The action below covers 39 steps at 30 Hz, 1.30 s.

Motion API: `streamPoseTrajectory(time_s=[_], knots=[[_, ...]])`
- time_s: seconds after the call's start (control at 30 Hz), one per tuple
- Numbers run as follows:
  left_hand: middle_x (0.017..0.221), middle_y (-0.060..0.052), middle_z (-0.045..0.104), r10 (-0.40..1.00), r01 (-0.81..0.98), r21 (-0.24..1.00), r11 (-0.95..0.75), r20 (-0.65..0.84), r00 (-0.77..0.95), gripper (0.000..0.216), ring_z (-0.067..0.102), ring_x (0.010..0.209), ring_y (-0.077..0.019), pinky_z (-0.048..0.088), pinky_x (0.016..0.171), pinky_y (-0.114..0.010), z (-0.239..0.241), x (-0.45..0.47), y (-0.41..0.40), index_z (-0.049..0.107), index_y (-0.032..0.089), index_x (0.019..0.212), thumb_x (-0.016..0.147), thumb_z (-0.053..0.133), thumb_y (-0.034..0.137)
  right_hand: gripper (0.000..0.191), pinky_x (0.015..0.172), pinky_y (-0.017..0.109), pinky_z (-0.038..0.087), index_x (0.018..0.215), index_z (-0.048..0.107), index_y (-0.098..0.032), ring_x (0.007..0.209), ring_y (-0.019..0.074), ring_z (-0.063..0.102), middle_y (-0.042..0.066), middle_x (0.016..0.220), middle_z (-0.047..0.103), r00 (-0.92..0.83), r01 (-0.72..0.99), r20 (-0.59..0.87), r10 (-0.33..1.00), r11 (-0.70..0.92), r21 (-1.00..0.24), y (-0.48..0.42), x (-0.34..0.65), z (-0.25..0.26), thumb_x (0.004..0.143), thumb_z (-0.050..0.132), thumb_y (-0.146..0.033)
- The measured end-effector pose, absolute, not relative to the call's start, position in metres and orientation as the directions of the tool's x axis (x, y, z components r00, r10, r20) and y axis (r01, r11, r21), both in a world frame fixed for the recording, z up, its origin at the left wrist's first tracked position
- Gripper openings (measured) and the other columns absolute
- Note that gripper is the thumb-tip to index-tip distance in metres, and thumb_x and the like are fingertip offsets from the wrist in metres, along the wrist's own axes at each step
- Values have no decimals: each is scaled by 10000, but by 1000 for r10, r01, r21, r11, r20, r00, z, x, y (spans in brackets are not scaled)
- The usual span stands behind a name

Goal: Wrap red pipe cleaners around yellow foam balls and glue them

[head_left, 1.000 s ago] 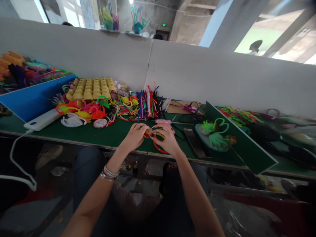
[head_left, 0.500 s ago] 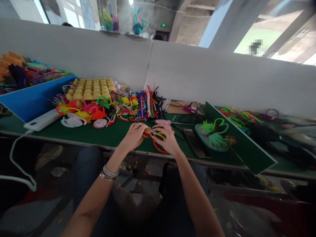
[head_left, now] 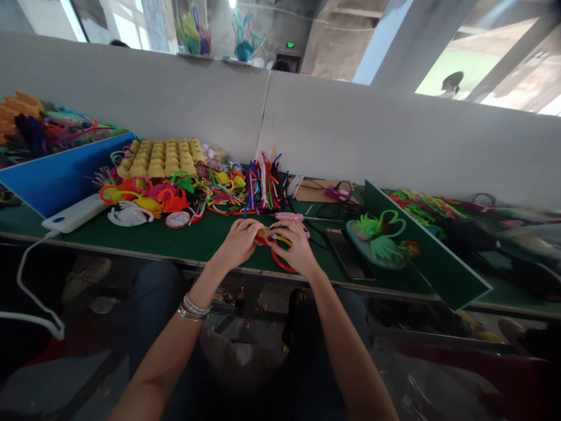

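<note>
Both my hands meet over the front of the green table (head_left: 193, 240). My left hand (head_left: 236, 242) is curled, its fingers pinching a small yellow and red pipe-cleaner piece (head_left: 264, 235). My right hand (head_left: 298, 248) is closed on the same piece from the other side. A red hoop (head_left: 280, 264), a headband-like ring, curves out below my right hand and rests on the table. A pink glue gun (head_left: 291, 217) lies just beyond my fingers.
A heap of coloured pipe cleaners (head_left: 258, 187), a yellow egg-tray-like sheet (head_left: 164, 155) and bright headbands (head_left: 144, 199) lie at the back left. A white power bank (head_left: 74, 213) with cable sits left. A green divider board (head_left: 425, 245) and a green plush ornament (head_left: 381, 237) stand right.
My fingers have shifted slightly on the small piece; both hands stay in the same place. Nothing else has moved.
</note>
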<state>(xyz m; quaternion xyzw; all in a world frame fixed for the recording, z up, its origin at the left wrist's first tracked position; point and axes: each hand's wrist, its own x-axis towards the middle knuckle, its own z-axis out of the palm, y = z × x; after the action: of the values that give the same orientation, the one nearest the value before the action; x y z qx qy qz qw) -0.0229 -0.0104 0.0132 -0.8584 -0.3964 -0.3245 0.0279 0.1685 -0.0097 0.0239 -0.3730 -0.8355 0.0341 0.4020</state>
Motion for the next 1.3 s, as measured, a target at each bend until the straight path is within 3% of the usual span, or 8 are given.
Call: streamPoseTrajectory(time_s=[1.3], knots=[[1106, -102, 593, 668, 695, 215, -686, 566, 483, 412, 506, 1117, -219, 367, 959, -407, 14, -23, -11, 466, 175, 1101, 718, 489, 25, 138, 907, 424, 443, 897, 645, -240, 1036, 234, 557, 60, 1029, 616, -391, 609, 629, 672, 701, -371, -11, 168, 24, 762, 628, -260]])
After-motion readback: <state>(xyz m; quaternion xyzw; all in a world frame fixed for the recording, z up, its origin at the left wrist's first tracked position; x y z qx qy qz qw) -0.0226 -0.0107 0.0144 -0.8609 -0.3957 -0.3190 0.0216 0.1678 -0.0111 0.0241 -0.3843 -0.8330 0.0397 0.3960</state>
